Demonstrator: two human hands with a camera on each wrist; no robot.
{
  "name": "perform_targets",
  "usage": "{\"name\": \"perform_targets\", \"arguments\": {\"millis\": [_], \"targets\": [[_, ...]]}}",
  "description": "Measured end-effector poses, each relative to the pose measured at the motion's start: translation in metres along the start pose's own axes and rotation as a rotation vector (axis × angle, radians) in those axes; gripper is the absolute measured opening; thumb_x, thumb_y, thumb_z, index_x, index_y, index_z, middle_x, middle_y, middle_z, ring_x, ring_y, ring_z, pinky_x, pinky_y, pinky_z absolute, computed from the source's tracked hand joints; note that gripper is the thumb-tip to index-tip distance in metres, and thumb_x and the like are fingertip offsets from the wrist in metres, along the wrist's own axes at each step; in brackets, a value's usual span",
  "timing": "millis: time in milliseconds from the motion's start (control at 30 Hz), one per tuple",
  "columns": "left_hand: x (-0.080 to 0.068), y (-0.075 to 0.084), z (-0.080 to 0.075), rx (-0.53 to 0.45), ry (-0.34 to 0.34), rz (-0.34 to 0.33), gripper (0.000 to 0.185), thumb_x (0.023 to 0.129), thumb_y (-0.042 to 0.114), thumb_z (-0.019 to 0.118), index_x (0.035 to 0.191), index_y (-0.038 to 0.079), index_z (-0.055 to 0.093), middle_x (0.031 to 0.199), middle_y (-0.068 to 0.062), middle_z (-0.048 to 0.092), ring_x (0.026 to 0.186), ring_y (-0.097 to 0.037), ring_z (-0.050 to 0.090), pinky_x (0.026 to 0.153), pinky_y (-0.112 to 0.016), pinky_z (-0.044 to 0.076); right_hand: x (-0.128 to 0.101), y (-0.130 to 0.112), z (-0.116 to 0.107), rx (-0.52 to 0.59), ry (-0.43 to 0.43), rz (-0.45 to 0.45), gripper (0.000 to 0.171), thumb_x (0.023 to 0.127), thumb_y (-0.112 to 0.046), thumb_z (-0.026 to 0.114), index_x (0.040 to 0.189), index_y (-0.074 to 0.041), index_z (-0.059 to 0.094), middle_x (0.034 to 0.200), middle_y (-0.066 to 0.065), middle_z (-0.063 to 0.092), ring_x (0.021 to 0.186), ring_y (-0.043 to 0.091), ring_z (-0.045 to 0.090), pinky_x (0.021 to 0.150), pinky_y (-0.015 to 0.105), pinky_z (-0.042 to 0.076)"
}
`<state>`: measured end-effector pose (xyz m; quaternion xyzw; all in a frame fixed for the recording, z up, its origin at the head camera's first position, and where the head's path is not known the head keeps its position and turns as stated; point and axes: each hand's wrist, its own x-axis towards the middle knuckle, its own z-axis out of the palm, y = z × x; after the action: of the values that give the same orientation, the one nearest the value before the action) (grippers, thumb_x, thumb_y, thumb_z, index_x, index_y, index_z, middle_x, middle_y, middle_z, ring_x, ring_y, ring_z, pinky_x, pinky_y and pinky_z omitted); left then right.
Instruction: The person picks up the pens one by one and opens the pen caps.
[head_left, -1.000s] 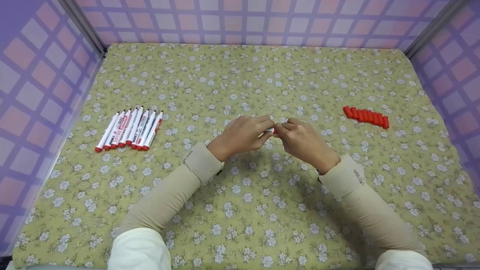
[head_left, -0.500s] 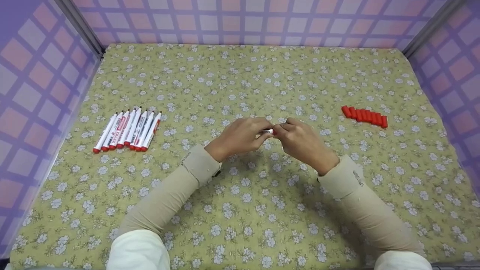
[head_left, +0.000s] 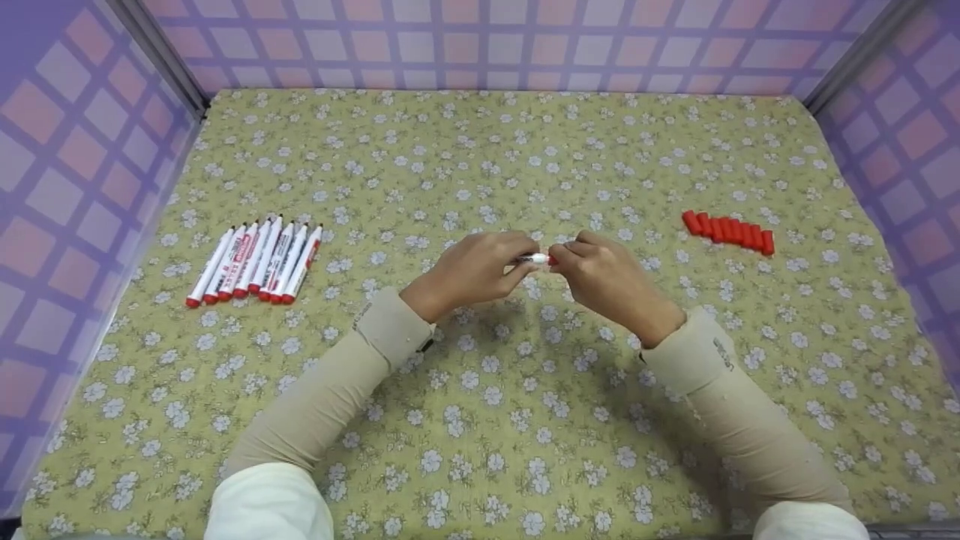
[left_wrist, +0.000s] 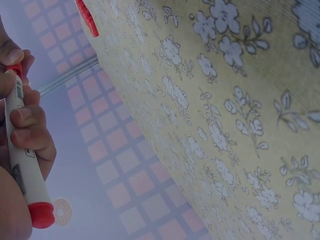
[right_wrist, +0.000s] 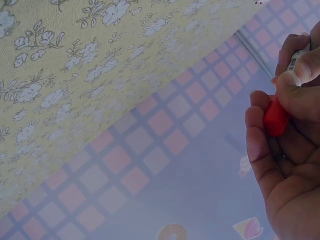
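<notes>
Between both hands (head_left: 544,274), a marker (head_left: 536,259)

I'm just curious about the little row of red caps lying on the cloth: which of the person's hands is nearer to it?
Right. The right hand is mid-table, on the side toward the row of red caps; the left hand lies beyond it, farther away. Both grip one marker.

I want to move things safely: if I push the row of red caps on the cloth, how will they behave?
The red caps are small round tubes, so they would probably roll and scatter when pushed sideways. They look light and stiff, likely plastic, so they should not bend. The flowered cloth may slow their rolling somewhat.
</notes>
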<state>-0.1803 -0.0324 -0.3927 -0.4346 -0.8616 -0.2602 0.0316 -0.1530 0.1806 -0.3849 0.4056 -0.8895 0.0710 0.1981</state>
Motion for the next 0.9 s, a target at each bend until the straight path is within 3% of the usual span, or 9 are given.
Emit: {"name": "perform_targets", "arguments": {"millis": [200,367,567,700,900], "targets": [[-0.004,-0.003,-0.004,-0.001,-0.002,-0.013,0.026,0.101,0.024,0.051,0.115,0.007,0.064,0.106,-0.006,0.066,0.085,-0.015,0.064,0.074,-0.029,0.053,0.000,0.000,-0.002,0.009,-0.012,0.009,0.005,0.091,-0.005,0.064,0.089,-0.001,0.065,0.078,0.012,0.071,0.066,0.023,0.056,0.061,0.031,0.050],[-0.008,-0.007,-0.006,-0.009,0.007,-0.002,0.025,0.101,0.023,0.050,0.114,0.005,0.063,0.103,-0.007,0.065,0.078,-0.017,0.061,0.070,-0.030,0.051,-0.001,0.000,-0.002,0.014,-0.006,0.022,0.006,0.090,-0.006,0.065,0.091,0.000,0.067,0.081,0.012,0.072,0.068,0.024,0.058,0.063,0.032,0.052],[-0.013,-0.013,-0.007,-0.029,0.014,-0.019,0.024,0.100,0.020,0.052,0.114,0.004,0.062,0.106,-0.008,0.064,0.090,-0.017,0.065,0.078,-0.030,0.054,-0.002,0.002,-0.002,0.018,0.000,0.024,0.005,0.090,-0.005,0.065,0.088,-0.001,0.066,0.079,0.012,0.071,0.068,0.024,0.059,0.063,0.032,0.052],[-0.017,-0.016,-0.009,-0.047,0.002,-0.065,0.025,0.101,0.021,0.050,0.116,0.004,0.061,0.110,-0.009,0.063,0.097,-0.018,0.065,0.084,-0.030,0.054,-0.002,0.002,-0.003,0.024,0.007,0.028,0.005,0.091,-0.005,0.065,0.089,-0.001,0.066,0.079,0.012,0.071,0.069,0.024,0.059,0.063,0.032,0.052],[-0.022,-0.021,-0.011,-0.106,-0.006,-0.155,0.028,0.102,0.023,0.048,0.120,0.004,0.059,0.112,-0.008,0.061,0.096,-0.017,0.061,0.082,-0.032,0.052,-0.004,0.003,-0.003,0.029,0.019,0.034,0.004,0.089,-0.004,0.067,0.091,-0.001,0.066,0.081,0.012,0.071,0.070,0.025,0.058,0.063,0.033,0.054]]}}
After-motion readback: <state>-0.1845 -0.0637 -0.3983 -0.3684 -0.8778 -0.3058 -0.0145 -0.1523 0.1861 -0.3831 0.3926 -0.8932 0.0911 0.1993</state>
